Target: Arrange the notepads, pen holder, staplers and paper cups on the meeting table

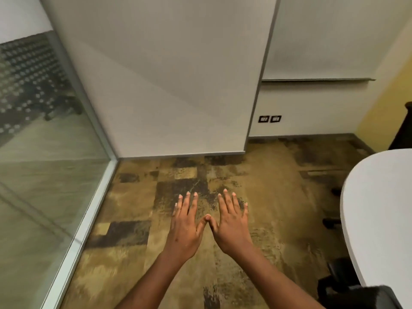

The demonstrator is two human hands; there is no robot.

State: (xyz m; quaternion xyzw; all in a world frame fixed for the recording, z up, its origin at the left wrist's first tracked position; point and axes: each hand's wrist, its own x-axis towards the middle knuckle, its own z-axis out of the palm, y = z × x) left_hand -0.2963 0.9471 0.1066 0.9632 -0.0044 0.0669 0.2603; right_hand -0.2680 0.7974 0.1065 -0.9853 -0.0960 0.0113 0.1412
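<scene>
Left hand (185, 228) and right hand (231, 224) stretch forward over patterned carpet (133, 197) — fingers straight, holding nothing. Thumb tips touch. White table (383, 208) at right.

The right edge cuts off the white table (379, 208)

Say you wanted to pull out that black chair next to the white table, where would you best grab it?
Probably by the top edge of the black chair, reaching down from above with the right hand, which is held flat and empty. That edge is the nearest part that shows. The rest is hidden behind the white table or is out of frame.
</scene>
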